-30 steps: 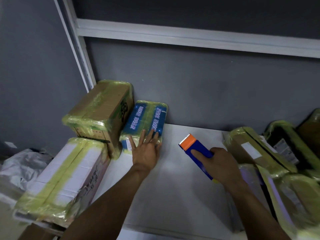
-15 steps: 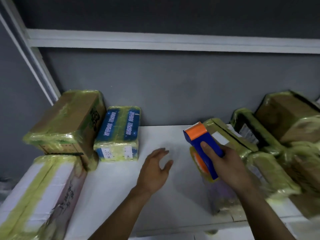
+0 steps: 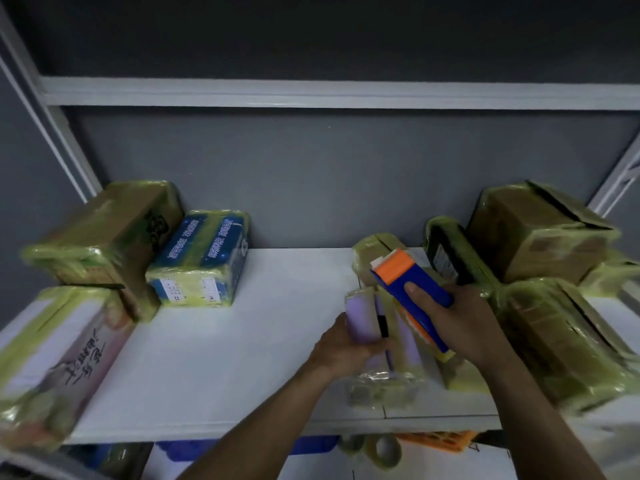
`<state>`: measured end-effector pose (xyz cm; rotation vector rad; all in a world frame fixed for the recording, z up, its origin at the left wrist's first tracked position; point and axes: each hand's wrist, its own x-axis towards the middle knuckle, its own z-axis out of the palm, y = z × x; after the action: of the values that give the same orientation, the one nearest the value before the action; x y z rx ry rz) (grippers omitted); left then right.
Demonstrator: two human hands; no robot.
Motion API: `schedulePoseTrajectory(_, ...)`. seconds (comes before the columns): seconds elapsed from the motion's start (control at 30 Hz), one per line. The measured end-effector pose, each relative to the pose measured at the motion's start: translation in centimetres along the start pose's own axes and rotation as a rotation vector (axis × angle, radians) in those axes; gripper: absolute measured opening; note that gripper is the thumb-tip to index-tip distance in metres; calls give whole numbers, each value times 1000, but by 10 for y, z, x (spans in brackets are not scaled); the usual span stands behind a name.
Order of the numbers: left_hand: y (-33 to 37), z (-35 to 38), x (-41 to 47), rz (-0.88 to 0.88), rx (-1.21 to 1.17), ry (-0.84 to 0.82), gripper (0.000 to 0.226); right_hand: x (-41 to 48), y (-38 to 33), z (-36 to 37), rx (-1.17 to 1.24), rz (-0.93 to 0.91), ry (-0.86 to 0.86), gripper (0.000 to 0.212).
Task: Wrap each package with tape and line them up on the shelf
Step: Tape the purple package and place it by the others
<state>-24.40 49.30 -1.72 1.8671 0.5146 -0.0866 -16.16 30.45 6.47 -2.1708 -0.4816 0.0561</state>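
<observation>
Storeroom or parcel-packing area. Evidence: white metal rack shelf (image 3: 214, 368) against grey wall (image 3: 329, 188); tape-wrapped packages (image 3: 199, 259) stacked both ends; handheld tape dispenser (image 3: 410, 289); spare tape rolls (image 3: 382, 450) below.

Both bare forearms rise from the bottom edge toward centre right of the frame. The left hand (image 3: 341, 346) curls around a pale purple tape-wrapped package (image 3: 362, 315). The right hand (image 3: 464, 323) grips a blue-and-orange plastic tape dispenser (image 3: 394, 271).
</observation>
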Motion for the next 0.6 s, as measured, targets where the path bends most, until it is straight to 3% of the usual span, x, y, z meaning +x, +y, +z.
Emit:
schedulePoseTrajectory(0.17,-7,13,-9,-11,-189,74,65,-5,12,4,-8,33,-52,71)
schedulePoseTrajectory(0.27,-10,5,-15,-25,-159,114,61,-7,11,7,-10,25,-85,69)
schedulePoseTrajectory(0.43,-21,-38,-27,-7,-27,216,47,-18,-7,20,184,7,-180,62)
schedulePoseTrajectory(0.53,-32,-79,-34,104,226,329,24,-24,-12,38,230,4,-286,65)
schedulePoseTrajectory(0.6,-42,-103,-38,123,327,362,23,-25,-17,49,233,9,-348,66)
